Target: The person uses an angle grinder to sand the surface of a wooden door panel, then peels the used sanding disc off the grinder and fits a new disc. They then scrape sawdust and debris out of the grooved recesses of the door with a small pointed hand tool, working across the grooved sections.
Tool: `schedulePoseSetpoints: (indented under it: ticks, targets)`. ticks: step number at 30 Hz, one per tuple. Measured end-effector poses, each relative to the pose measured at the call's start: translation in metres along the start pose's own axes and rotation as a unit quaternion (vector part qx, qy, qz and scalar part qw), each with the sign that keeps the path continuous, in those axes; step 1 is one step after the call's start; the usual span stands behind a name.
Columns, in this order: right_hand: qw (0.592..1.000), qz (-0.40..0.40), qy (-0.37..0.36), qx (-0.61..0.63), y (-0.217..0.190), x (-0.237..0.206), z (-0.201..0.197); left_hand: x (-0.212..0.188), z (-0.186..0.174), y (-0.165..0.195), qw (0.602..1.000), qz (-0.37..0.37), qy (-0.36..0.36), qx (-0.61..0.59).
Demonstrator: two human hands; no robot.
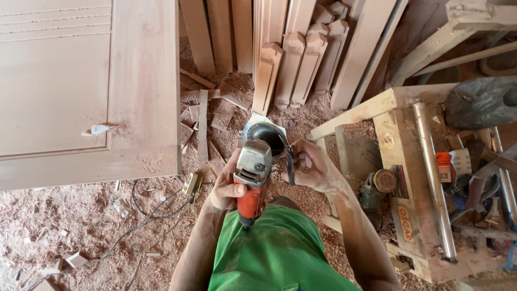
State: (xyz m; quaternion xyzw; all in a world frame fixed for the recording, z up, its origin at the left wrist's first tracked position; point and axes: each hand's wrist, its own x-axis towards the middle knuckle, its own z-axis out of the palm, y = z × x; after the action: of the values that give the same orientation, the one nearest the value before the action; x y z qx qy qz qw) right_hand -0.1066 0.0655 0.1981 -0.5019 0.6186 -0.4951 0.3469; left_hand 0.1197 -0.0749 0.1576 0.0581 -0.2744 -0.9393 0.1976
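I look down at an orange and grey angle grinder [253, 175] held in front of my green shirt. My left hand [226, 186] grips its body. My right hand [312, 167] is at the head of the tool, fingers around a dark flat tool [291, 167] beside the black guard [267, 136]. A sanding disc with a pale backing [253, 123] sits under the guard.
A large pale wooden door panel [86, 86] lies at the left with a small white piece [99, 129] on it. Wooden posts [293, 64] lean at the back. A sawdust-covered wooden machine stand [414, 178] is at the right. Cables [156, 213] and offcuts litter the sawdust floor.
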Motion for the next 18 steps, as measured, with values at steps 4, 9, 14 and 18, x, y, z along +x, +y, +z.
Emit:
schedulePoseSetpoints:
  ticks: [4, 9, 14, 18]
  targets:
    - [0.997, 0.061, -0.035, -0.028, 0.0, 0.002, -0.002, -0.005, -0.005, 0.002, 1.0, 0.005, 0.012, -0.013]
    - [0.996, 0.001, -0.092, -0.005, 0.0, 0.013, -0.009, -0.007, -0.006, 0.006, 0.999, -0.004, -0.017, 0.039]
    - [0.988, 0.058, -0.144, -0.006, -0.002, 0.021, -0.023, -0.012, -0.005, 0.015, 1.0, -0.002, -0.012, 0.029]
    - [0.98, 0.03, -0.169, -0.101, -0.009, 0.028, -0.032, -0.016, -0.006, 0.016, 0.998, -0.019, -0.019, 0.062]
